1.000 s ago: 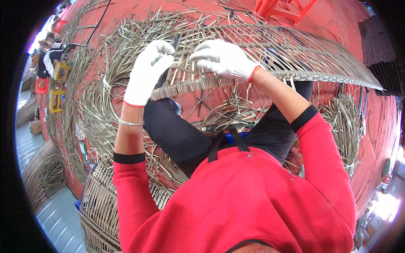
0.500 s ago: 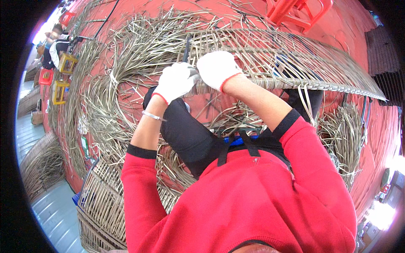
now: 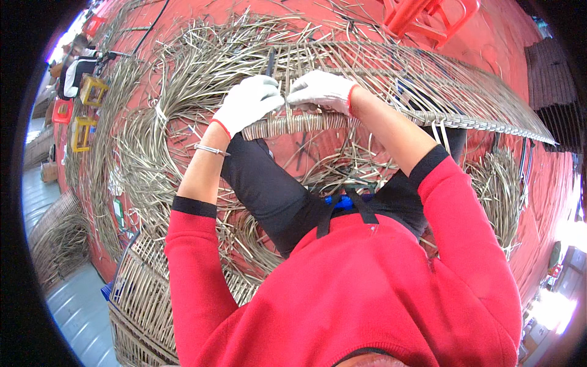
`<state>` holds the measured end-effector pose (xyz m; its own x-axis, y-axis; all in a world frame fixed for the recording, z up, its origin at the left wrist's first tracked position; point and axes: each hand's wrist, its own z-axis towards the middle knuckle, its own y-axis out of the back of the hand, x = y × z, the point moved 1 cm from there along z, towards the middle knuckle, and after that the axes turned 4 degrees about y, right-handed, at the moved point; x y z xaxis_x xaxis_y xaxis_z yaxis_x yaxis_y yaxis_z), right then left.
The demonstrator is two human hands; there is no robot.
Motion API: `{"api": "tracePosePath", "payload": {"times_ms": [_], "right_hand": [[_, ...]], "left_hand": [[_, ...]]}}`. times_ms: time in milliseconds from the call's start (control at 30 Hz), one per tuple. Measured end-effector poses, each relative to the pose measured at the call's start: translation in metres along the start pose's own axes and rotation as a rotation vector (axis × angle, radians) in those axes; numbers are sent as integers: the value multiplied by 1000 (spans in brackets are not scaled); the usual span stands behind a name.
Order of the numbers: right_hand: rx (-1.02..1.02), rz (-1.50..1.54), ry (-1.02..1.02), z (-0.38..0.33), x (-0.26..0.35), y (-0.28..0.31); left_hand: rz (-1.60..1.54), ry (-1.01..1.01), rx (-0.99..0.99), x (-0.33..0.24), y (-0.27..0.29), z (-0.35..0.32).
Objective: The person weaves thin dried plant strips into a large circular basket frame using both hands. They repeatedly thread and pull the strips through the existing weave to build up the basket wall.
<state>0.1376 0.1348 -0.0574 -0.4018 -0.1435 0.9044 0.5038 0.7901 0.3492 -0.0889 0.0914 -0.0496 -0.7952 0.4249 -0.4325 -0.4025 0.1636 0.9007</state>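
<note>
A long woven panel [image 3: 391, 73] of flat, grey-brown strips lies across my lap, its near edge bound into a thick wrapped rim [image 3: 293, 125]. My left hand [image 3: 249, 105], in a white glove, is at the panel's left end, just above the rim, fingers bent together around a strip. Close beside it, my gloved right hand [image 3: 321, 92] pinches at a strip over the same edge. The fingertips of both hands nearly meet, and the exact strip between them is partly hidden. A dark bar [image 3: 269, 63] runs along the panel's left end.
Loose strips [image 3: 143, 137] lie heaped on the red floor [image 3: 183, 12] at left, with another bundle [image 3: 496, 189] at right. A second woven panel [image 3: 143, 293] stands by my left arm. Red stool legs [image 3: 428, 18] are at the far side; yellow stools [image 3: 82, 133] and a person [image 3: 78, 70] at far left.
My right hand has turned flatter and shifted slightly right; my left hand has moved a little left. More of the wrapped rim shows below them.
</note>
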Motion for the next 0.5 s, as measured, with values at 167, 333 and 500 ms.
{"api": "tracePosePath", "payload": {"times_ms": [167, 333, 500], "right_hand": [[-312, -621, 543, 5, 33, -4], [-117, 102, 90, 22, 32, -29], [-248, -867, 86, 40, 44, -56]], "left_hand": [[310, -359, -323, 4, 39, -1], [348, 67, -573, 23, 51, -18], [300, 586, 175, 31, 20, -49]]}}
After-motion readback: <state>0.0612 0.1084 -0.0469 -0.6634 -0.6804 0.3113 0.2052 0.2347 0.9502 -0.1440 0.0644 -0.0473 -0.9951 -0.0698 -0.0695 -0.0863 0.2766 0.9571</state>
